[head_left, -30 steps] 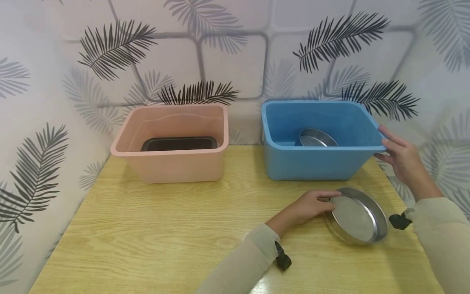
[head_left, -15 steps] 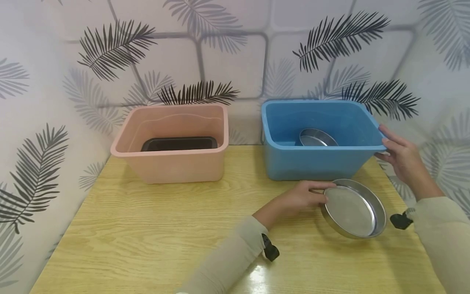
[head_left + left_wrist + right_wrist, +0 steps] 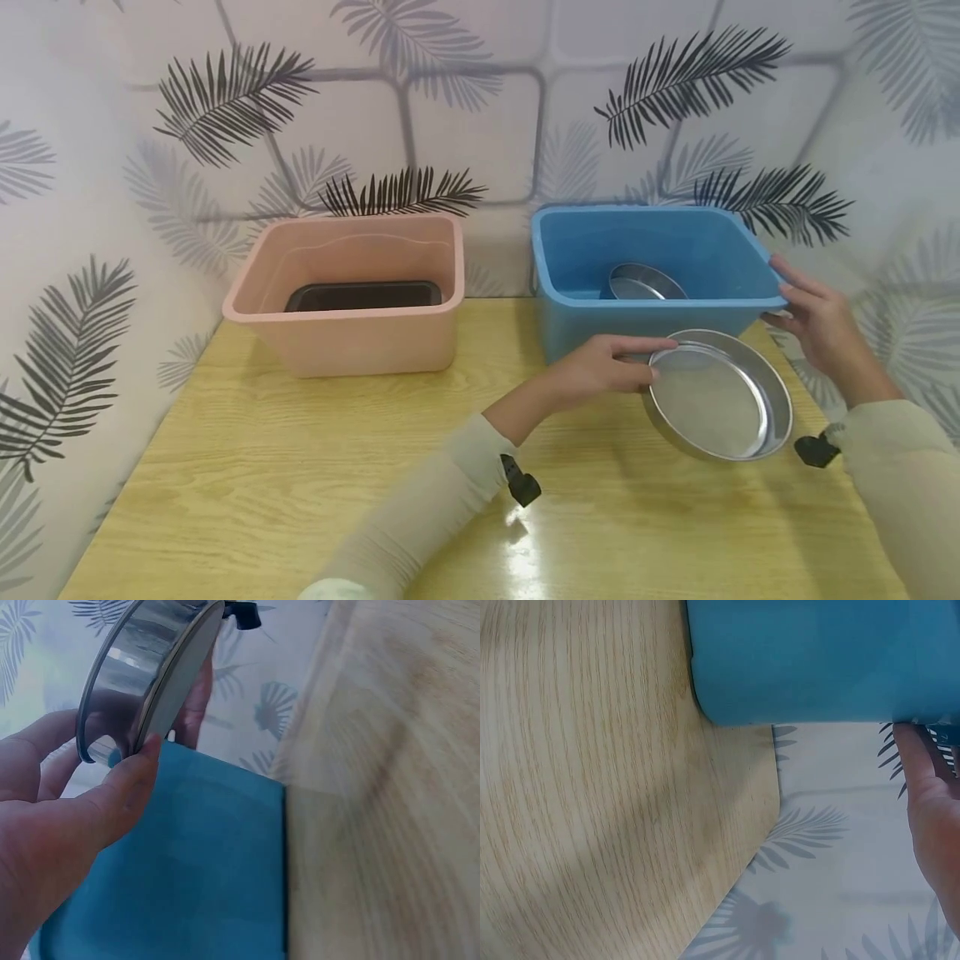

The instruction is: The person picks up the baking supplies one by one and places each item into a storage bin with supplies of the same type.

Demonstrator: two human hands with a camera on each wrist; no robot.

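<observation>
My left hand pinches the left edge of a round metal cake pan, thumb on one side and fingers on the other. The pan is tilted and raised off the table, overlapping the front of the blue bin in the head view. In the left wrist view, the pan's shiny side wall shows between thumb and fingers. My right hand holds the bin's right rim at its front corner; in the right wrist view, the fingers reach up under the rim. A smaller round metal pan leans inside the bin.
A pink bin stands at the back left, with a dark rectangular pan inside. Behind both bins rises a leaf-patterned wall. The wooden table ends at a right edge below my right forearm.
My left hand has lifted the cake pan off the table and moved it upward toward the blue bin's front. The right hand has stayed at the bin's rim.
</observation>
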